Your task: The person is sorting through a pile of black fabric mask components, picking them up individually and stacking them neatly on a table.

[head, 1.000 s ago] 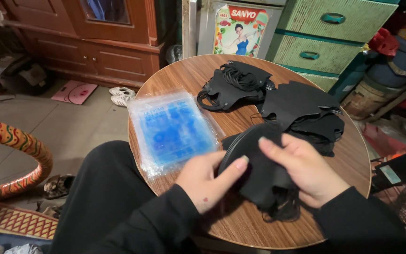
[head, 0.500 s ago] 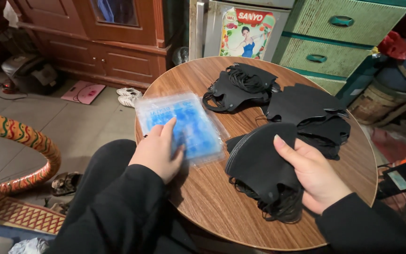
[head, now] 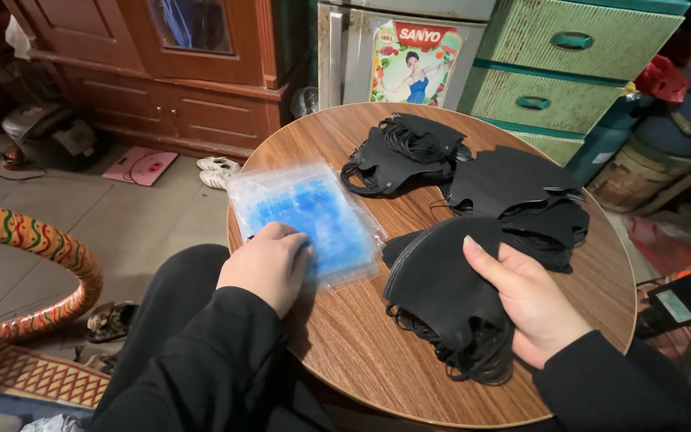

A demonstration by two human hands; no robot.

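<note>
My left hand (head: pixel 269 260) lies open on the slippery plastic sleeves (head: pixel 307 218) while my right hand (head: pixel 525 300) grips a thick bundle of black masks (head: pixel 441 288), whose dangling ear loops could snag or spill.

My left hand (head: pixel 269 264) rests on the blue plastic packets (head: pixel 307 218) at the left of the round wooden table (head: pixel 361 352); my right hand (head: pixel 531 304) grips a stack of black masks (head: pixel 441 292) near the right. Between them runs bare wood, open down to the near edge. At the far side a mask pile (head: pixel 401 152) and another to its right (head: pixel 521 196) block the way, with only a narrow strip between packets and piles.
</note>
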